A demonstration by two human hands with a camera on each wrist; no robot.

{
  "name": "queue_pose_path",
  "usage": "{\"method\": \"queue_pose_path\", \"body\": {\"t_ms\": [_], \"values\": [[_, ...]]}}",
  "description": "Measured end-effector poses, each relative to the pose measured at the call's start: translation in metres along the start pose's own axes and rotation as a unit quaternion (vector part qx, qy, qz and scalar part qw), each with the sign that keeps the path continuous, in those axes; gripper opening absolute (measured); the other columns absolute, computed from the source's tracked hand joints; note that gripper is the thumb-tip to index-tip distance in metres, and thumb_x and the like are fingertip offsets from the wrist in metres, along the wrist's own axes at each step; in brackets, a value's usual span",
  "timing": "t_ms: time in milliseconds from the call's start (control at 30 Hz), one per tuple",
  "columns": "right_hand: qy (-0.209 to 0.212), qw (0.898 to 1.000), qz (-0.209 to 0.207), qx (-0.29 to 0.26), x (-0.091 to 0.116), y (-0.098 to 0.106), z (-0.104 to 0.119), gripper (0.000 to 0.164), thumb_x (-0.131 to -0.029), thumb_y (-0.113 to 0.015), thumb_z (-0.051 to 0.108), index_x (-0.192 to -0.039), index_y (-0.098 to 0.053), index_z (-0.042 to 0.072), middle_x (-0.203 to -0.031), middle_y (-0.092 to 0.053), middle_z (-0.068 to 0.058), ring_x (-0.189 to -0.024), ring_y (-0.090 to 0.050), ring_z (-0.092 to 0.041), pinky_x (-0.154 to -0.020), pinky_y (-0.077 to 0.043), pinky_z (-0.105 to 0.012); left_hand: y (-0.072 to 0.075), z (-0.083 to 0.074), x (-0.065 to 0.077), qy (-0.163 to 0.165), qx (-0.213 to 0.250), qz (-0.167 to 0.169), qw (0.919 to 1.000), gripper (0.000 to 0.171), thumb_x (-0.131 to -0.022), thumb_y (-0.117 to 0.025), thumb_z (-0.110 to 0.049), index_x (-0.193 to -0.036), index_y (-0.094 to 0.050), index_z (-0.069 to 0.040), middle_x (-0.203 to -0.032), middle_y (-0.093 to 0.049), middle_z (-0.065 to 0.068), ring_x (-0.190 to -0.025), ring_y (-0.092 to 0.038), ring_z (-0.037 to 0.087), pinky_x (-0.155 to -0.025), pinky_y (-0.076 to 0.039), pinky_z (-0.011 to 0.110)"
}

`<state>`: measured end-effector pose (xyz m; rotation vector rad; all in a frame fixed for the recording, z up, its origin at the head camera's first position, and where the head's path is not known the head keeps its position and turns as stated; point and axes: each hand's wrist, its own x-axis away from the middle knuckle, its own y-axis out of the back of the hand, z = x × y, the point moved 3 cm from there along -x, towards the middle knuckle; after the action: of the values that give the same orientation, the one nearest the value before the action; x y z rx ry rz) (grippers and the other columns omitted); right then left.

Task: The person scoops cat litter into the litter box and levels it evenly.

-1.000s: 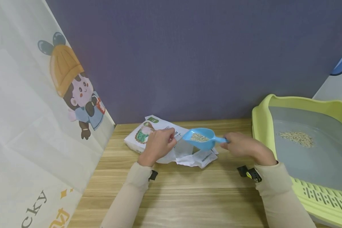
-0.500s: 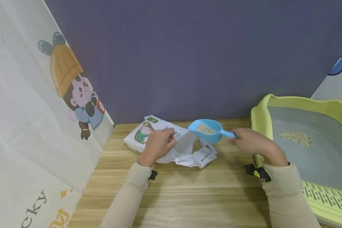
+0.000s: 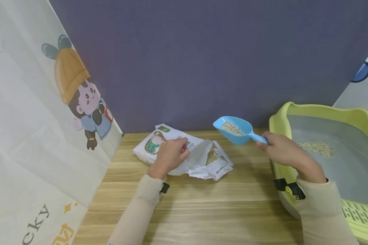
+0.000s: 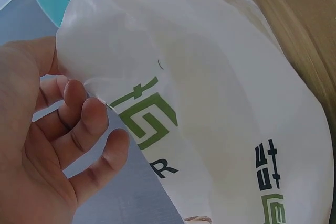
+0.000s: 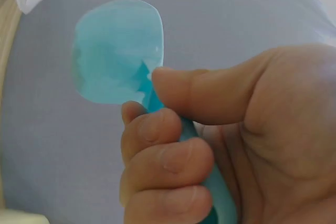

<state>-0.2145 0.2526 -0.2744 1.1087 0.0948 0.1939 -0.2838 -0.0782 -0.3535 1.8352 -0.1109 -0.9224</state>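
Note:
My right hand (image 3: 283,149) grips the handle of a blue scoop (image 3: 238,137), its fingers wrapped round it in the right wrist view. Pale pellets (image 3: 231,128) lie in the scoop, which is held up between the bag and the tray. A white printed bag (image 3: 199,151) lies on its side on the wooden table, its torn mouth facing right. My left hand (image 3: 170,153) pinches the bag's upper edge; in the left wrist view the thumb and index finger are at the plastic (image 4: 157,72), with the other fingers loosely curled.
On the right stands a litter tray (image 3: 280,126) with a yellow-green rim and grey floor, a patch of pellets (image 3: 317,149) in it. The wooden table (image 3: 220,207) meets a dark blue panel (image 3: 202,68) behind. A white printed sheet (image 3: 33,129) hangs at left.
My right hand has carried the loaded scoop up and to the right, away from the bag's mouth towards the tray. The left hand has stayed in place on the bag.

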Motion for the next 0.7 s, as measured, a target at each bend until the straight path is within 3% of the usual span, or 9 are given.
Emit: {"method": "queue_pose_path", "body": {"t_ms": [300,500,700], "values": [[-0.029,0.999,-0.03,0.005,0.01,0.045,-0.033,0.028,-0.11,-0.037,0.024,-0.099,-0.046,0.0,-0.075,-0.042,-0.006,-0.061,-0.038,-0.017,-0.055,-0.033,-0.033,0.002,0.002,0.002,0.007,-0.005,0.008,0.9999,0.019,-0.083,-0.064,-0.012,-0.072,-0.05,-0.018,-0.059,-0.044,-0.007,-0.05,-0.037,0.009,-0.046,-0.028,0.025],[-0.086,0.996,-0.037,0.002,0.017,0.071,-0.069,0.041,-0.11,-0.03,0.034,-0.11,-0.042,-0.005,-0.078,-0.041,-0.008,-0.064,-0.039,-0.02,-0.057,-0.034,-0.035,0.002,0.003,0.003,0.012,-0.007,0.014,0.9998,0.018,-0.084,-0.064,-0.013,-0.072,-0.051,-0.018,-0.06,-0.045,-0.007,-0.051,-0.039,0.009,-0.046,-0.029,0.025],[-0.114,0.99,-0.086,0.0,0.018,0.081,-0.106,0.038,-0.109,-0.035,0.031,-0.091,-0.043,-0.001,-0.071,-0.039,-0.004,-0.06,-0.038,-0.019,-0.057,-0.033,-0.034,0.003,0.002,0.003,0.012,-0.003,0.018,0.9998,0.019,-0.084,-0.064,-0.013,-0.072,-0.051,-0.018,-0.059,-0.044,-0.007,-0.051,-0.038,0.009,-0.046,-0.029,0.025]]}}
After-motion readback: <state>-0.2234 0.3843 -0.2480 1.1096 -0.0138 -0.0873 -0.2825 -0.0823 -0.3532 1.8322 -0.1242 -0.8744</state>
